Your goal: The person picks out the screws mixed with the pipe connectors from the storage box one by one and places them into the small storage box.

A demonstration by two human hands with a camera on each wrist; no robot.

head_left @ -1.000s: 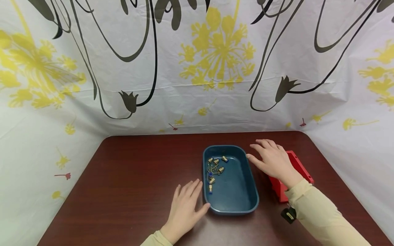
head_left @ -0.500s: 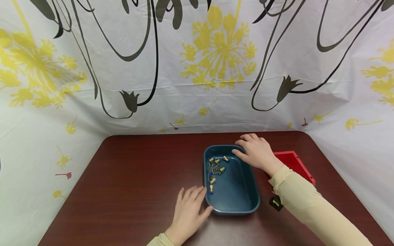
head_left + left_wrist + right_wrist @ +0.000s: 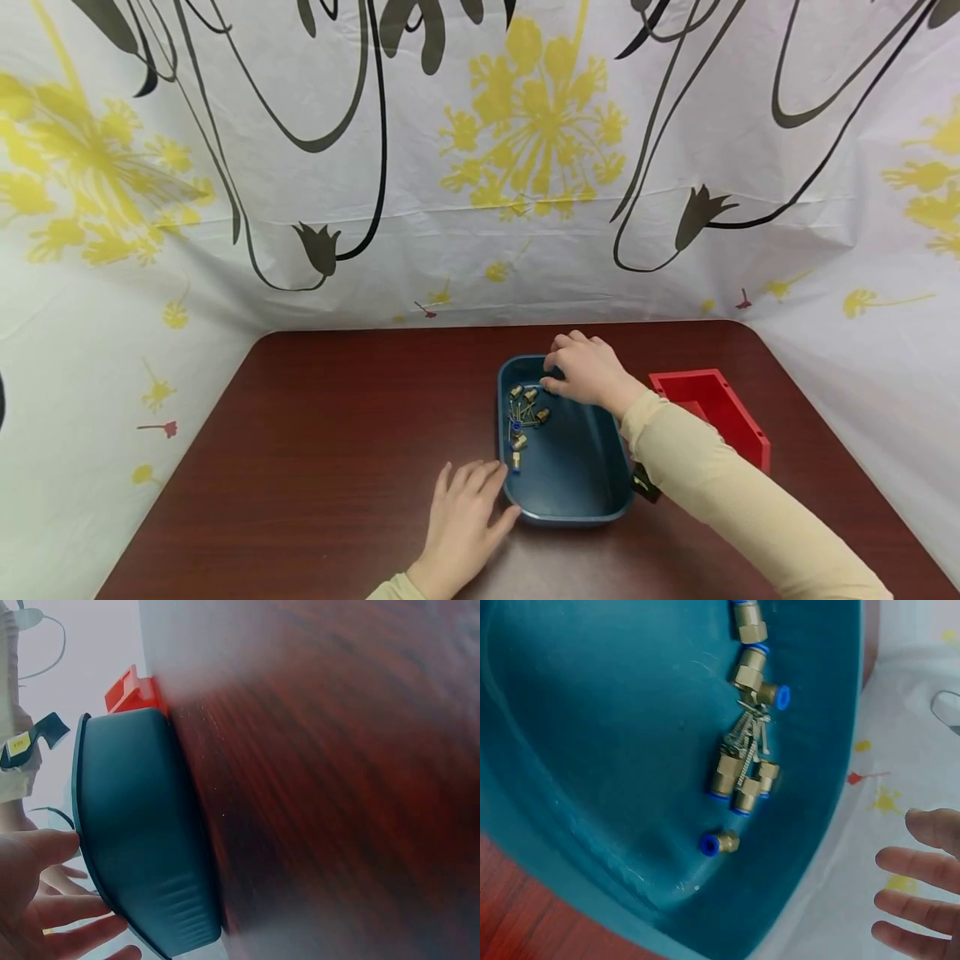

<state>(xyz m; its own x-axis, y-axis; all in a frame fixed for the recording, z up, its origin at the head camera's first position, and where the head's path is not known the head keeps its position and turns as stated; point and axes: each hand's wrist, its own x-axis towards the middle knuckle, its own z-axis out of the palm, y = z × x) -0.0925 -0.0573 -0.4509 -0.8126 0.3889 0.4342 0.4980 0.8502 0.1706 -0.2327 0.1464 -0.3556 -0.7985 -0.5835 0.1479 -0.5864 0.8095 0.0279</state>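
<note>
A dark blue tray (image 3: pixel 579 463) lies on the brown table (image 3: pixel 337 433). In its far left part are several brass fittings with blue ends (image 3: pixel 527 407) and thin metal pins. My right hand (image 3: pixel 564 372) hovers over the tray's far end, just above the fittings, fingers loosely bent and holding nothing. The right wrist view shows the fitting cluster (image 3: pixel 742 776), a lone fitting (image 3: pixel 720 843) near the tray wall, and bare fingers (image 3: pixel 919 874) spread apart. My left hand (image 3: pixel 468 510) rests flat on the table, thumb against the tray's near left corner (image 3: pixel 142 840).
A red open box (image 3: pixel 712 408) stands right of the tray; its corner (image 3: pixel 131 690) also shows in the left wrist view. A flowered white curtain (image 3: pixel 480 167) closes off the table's far and side edges. Bare tabletop lies left of the tray.
My right hand moved left from above the red box to over the tray's far end, above the fittings. The left hand stayed by the tray's near corner.
</note>
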